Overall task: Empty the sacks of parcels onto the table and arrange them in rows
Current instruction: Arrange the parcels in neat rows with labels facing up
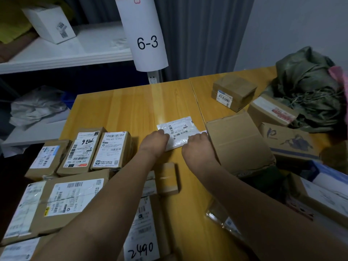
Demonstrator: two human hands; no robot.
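Note:
A flat white plastic mailer [178, 129] with barcode labels lies on the yellow wooden table [131, 106] at its middle. My left hand [155, 141] grips the mailer's near left edge and my right hand [197, 146] grips its near right edge, fingers curled over it. Brown cardboard parcels stand in a row at the left [79, 151], with larger ones [56, 204] in front of them. A crumpled green sack [308, 87] sits at the far right of the table.
A large brown box [237, 142] stands just right of my right hand. More boxes [233, 91] [288, 140] crowd the right side. A clear plastic packet [220, 217] lies near the front. White shelves [66, 53] and a hanging sign "6-3" [146, 34] are behind the table.

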